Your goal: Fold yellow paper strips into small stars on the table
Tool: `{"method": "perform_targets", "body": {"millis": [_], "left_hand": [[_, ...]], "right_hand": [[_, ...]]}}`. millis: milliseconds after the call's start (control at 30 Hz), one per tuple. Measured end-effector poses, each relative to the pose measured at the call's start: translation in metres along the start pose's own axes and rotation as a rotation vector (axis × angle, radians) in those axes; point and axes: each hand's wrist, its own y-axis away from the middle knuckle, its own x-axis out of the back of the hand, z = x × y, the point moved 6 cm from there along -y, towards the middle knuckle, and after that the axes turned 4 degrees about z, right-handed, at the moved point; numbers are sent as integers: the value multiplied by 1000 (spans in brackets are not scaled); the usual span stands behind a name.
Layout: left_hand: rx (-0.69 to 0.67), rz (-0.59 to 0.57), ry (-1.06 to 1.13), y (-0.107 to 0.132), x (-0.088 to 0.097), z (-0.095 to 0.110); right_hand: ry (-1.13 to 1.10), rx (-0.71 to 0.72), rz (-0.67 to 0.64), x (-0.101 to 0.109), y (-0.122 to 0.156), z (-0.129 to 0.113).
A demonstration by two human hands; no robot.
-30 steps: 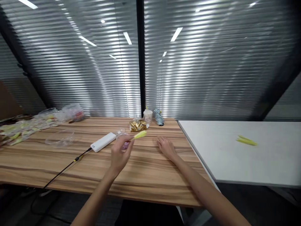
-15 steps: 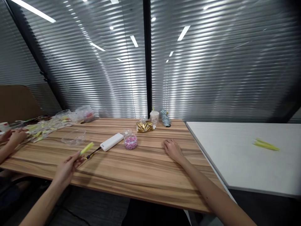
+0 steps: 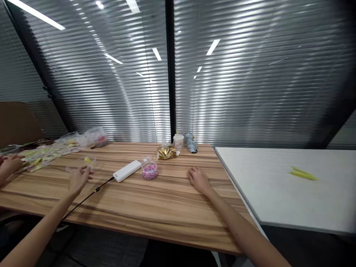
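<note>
Though apart earlier, fingers (image 3: 85,171) at tub (image 3: 74,164).

Both arms (image 3: 41,228) forward, left grip (image 3: 79,180) curled, right grip (image 3: 199,179) palm-down

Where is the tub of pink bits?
In the head view, the tub sits left of centre, just right of the white device and nearer than the gold bag.

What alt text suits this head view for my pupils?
A person's left hand is near a yellow piece and a clear container, grip unclear; the right hand rests on a wooden table. Between them are a white device and a tub of pink bits.
</note>
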Motion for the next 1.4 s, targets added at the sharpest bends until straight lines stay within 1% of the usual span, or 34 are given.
{"method": "perform_targets", "body": {"millis": [33, 67, 133, 200, 267, 333, 400, 433, 500, 533, 600, 667, 733, 800, 933, 1033, 1100, 1133, 1200, 1267, 1333, 1400], "left_hand": [[35, -77, 55, 8, -10, 3], [37, -137, 102, 16, -19, 10], [-62, -197, 135, 32, -34, 37], [-197, -200, 120, 49, -46, 71], [-362, -177, 98, 67, -59, 107], [-542, -130, 119, 89, -73, 143], [-674, -86, 142, 110, -89, 171], [-691, -42, 161, 117, -97, 181], [-666, 64, 211, 127, -111, 194], [-636, 122, 245, 128, -118, 198], [-581, 191, 296, 126, -130, 203], [-549, 231, 300, 120, -140, 205], [-555, 256, 232, 113, -146, 206], [-588, 241, 116, 109, -149, 206], [-670, 138, -115, 109, -152, 201], [-692, 106, -213, 111, -151, 199], [-698, 94, -228, 111, -151, 200], [-699, 90, -227, 111, -151, 200], [-703, 79, -217, 110, -153, 201], [-709, 77, -201, 109, -155, 201], [-711, 82, -180, 108, -156, 201], [-710, 82, -147, 108, -156, 201]], "right_hand": [[0, 3, -1, 0, 0, 0], [-2, 4, -3, 1, 0, -1], [-6, -3, -16, 2, 0, -1], [-7, -13, -34, 2, 0, -1], [-9, -20, -44, 3, 0, -1], [-15, -29, -46, 5, 0, 0], [-20, -49, -51, 7, 0, 5], [-21, -65, -53, 9, -1, 9], [-14, -112, -47, 12, -1, 21], [-7, -142, -37, 13, -2, 28], [16, -214, -11, 17, -2, 44], [44, -294, 13, 19, -2, 62], [73, -374, 49, 20, -1, 80], [94, -452, 96, 21, 2, 97], [91, -658, 139, 23, 14, 134], [102, -766, 221, 29, 25, 158], [130, -824, 284, 34, 34, 173], [141, -859, 295, 35, 39, 180], [149, -934, 284, 33, 49, 194], [135, -978, 260, 28, 55, 206], [84, -973, 247, 23, 57, 217], [3, -924, 245, 21, 57, 227]]}}
